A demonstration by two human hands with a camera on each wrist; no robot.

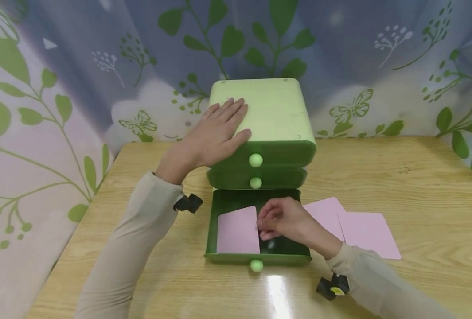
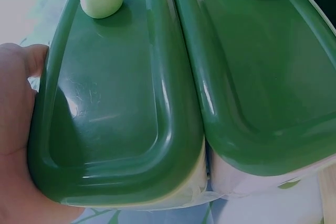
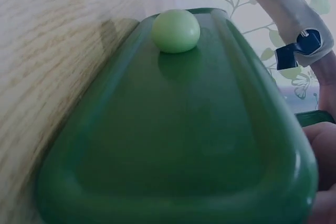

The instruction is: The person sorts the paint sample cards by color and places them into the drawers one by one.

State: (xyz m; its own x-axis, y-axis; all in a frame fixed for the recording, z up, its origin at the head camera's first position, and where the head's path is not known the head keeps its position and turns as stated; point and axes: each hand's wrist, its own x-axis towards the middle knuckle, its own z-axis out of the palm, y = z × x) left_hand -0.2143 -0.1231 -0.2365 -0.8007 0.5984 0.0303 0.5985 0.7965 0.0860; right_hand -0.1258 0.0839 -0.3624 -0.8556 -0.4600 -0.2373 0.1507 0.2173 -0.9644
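Observation:
A small cabinet with a pale green top point(image 1: 271, 106) and dark green drawers stands on the table. My left hand point(image 1: 216, 133) rests flat on the left part of that top, its fingers straight. The bottom drawer point(image 1: 257, 259) is pulled out, and a pink card point(image 1: 237, 232) sits in its left half. At the card's right edge, inside the drawer, my right hand point(image 1: 285, 221) has curled fingers and appears to pinch that edge. In the right wrist view the drawer's front point(image 3: 178, 129) hides most of the hand.
Two more pink cards, one nearer point(image 1: 369, 232) and one partly behind my right hand point(image 1: 325, 212), lie on the wooden table point(image 1: 431, 177) right of the drawer. The middle drawer point(image 1: 220, 178) stands slightly out. A leaf-patterned curtain point(image 1: 339, 57) hangs behind.

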